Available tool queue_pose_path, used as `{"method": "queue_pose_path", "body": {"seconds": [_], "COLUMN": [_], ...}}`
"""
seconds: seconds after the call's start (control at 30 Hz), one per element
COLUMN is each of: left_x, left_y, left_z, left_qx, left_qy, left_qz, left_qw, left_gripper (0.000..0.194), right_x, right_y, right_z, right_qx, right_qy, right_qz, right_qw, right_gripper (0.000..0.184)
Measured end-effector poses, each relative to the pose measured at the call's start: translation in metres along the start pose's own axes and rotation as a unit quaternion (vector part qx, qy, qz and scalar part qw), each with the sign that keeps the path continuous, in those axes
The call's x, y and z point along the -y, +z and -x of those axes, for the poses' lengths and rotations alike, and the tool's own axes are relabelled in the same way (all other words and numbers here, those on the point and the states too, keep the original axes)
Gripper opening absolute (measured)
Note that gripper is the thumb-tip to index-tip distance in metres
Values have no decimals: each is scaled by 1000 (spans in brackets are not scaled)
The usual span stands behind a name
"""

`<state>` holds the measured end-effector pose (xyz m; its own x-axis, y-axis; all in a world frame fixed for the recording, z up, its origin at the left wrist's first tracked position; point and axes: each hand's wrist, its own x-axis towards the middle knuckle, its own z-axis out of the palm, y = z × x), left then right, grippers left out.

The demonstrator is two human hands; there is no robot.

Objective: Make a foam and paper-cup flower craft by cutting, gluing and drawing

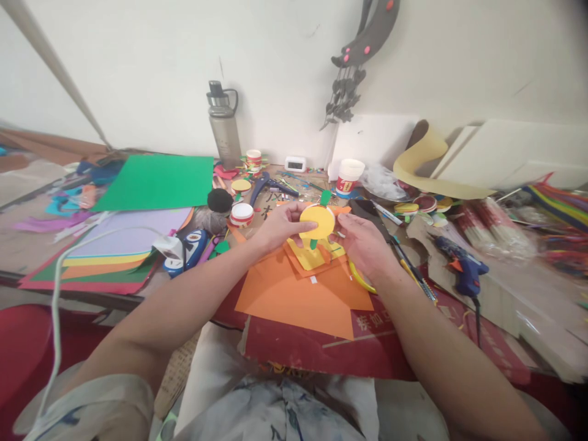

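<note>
My left hand (287, 223) grips a round yellow paper disc (318, 222), thumb on its face. Green paper tabs stick out at the disc's top and bottom. Close to the disc's right edge is my right hand (362, 242), its thumb and fingers pinched together. A small whitish bit shows at those fingertips, too small to name. Below both hands lie cut yellow paper (307, 260) and large orange sheets (294, 300). Yellow-handled scissors (362, 278) appear partly hidden beneath my right hand.
A blue glue gun (463, 266) rests at right, near cutters and a marker (388, 213). Paper cups (349, 177), a grey bottle (224, 125) and a small clock (294, 164) stand behind. Coloured sheets (156, 184) and a white cable (57, 294) occupy the left.
</note>
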<state>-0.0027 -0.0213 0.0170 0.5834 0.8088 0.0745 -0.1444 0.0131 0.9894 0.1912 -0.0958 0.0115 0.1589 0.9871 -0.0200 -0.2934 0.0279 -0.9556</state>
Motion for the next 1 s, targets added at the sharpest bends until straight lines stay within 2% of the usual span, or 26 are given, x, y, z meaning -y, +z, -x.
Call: {"method": "queue_pose_path", "body": {"seconds": [0.37, 0.57, 0.7, 0.8, 0.9, 1.0], "left_x": [0, 4, 3, 2, 3, 4], "left_y": [0, -5, -8, -9, -9, -9], "left_z": [0, -4, -5, -5, -5, -5], "left_qx": [4, 13, 20, 31, 35, 36], "left_qy": [-4, 43, 132, 187, 204, 210], "left_qz": [-6, 19, 24, 6, -13, -21], "left_qw": [1000, 999, 991, 982, 978, 977], "left_gripper": [65, 61, 56, 53, 53, 51], "right_x": [-3, 3, 6, 5, 4, 4], "right_y": [0, 2, 1, 0, 0, -1], "right_z": [-2, 3, 7, 9, 10, 11], "right_qx": [-16, 3, 15, 17, 21, 25], "right_qy": [-8, -25, -87, -151, -229, -278], "right_qz": [6, 32, 95, 177, 251, 299], "right_qw": [1000, 999, 992, 972, 940, 912], "right_gripper": [51, 39, 44, 47, 40, 34]}}
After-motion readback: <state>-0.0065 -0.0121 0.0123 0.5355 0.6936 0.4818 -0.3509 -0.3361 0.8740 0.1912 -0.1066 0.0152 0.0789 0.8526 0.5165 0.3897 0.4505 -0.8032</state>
